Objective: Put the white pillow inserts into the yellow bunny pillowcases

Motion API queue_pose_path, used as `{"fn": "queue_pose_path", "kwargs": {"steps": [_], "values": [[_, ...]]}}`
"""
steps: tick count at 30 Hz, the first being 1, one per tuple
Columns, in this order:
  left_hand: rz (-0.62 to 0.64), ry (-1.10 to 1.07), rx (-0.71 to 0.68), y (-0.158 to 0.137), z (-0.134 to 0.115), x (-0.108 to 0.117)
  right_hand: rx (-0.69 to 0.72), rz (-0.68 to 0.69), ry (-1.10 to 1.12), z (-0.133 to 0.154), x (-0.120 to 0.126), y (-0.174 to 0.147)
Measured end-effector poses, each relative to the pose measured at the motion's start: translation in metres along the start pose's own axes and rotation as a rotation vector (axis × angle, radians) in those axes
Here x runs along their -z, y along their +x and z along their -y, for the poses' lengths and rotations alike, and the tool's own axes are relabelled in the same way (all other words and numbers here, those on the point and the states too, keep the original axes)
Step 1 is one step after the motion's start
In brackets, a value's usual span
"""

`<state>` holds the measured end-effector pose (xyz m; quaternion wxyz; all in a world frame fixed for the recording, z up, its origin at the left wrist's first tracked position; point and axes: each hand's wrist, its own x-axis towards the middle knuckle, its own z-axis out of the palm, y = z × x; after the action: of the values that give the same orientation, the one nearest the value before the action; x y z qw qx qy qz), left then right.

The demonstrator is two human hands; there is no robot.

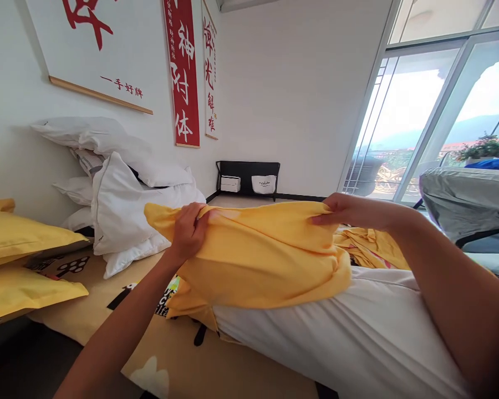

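Observation:
A yellow pillowcase (266,255) is stretched between my two hands, drawn over the far end of a white pillow (336,332). My left hand (189,230) is closed around its upper left part, with a bunched corner sticking out beyond the fist. At the upper right, my right hand (341,210) pinches the cloth between thumb and fingers. The pillow's near part lies bare toward the lower right. How far it reaches inside the case is hidden by the cloth.
Several white pillows (128,205) are piled against the left wall. Yellow-cased pillows (29,238) lie at the far left. Beneath is a tan patterned sheet (249,371). More crumpled yellow cloth (370,246) lies behind my right wrist. A covered chair (469,205) stands at right.

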<state>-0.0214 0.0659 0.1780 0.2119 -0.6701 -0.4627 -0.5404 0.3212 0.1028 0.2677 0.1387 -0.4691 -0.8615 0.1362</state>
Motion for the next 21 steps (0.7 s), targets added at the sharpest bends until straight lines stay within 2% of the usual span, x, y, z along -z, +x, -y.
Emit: {"fn": "queue_pose_path", "kwargs": {"steps": [2,4,5,6,7,10,13,16,19,21], "values": [[-0.159,0.105,-0.178,-0.013,-0.014,-0.001,-0.021,-0.003,0.043,-0.002,0.002,0.002],[-0.211,0.09,-0.438,-0.029,-0.041,-0.004,-0.063,0.007,0.051,-0.002,0.003,0.007],[-0.164,0.037,-0.57,-0.037,-0.058,-0.007,-0.085,-0.007,0.04,-0.002,0.004,0.012],[-0.066,-0.012,-0.669,-0.044,-0.076,-0.011,-0.109,-0.019,0.021,-0.001,0.004,0.016],[0.027,-0.04,-0.708,-0.05,-0.093,-0.018,-0.132,-0.031,-0.002,-0.001,0.004,0.02],[0.207,-0.034,-0.677,-0.054,-0.122,-0.048,-0.164,-0.068,-0.112,0.001,0.003,0.021],[0.242,-0.047,-0.59,-0.047,-0.12,-0.081,-0.118,-0.111,-0.308,-0.001,-0.006,0.004],[0.229,-0.083,-0.451,-0.04,-0.113,-0.102,0.01,-0.223,-0.444,-0.011,-0.024,-0.016],[0.229,-0.011,-0.308,-0.032,-0.123,-0.111,0.128,-0.45,-0.39,-0.026,-0.039,-0.022],[0.257,0.117,-0.28,-0.024,-0.136,-0.111,0.112,-0.553,-0.245,-0.034,-0.044,-0.018]]}}
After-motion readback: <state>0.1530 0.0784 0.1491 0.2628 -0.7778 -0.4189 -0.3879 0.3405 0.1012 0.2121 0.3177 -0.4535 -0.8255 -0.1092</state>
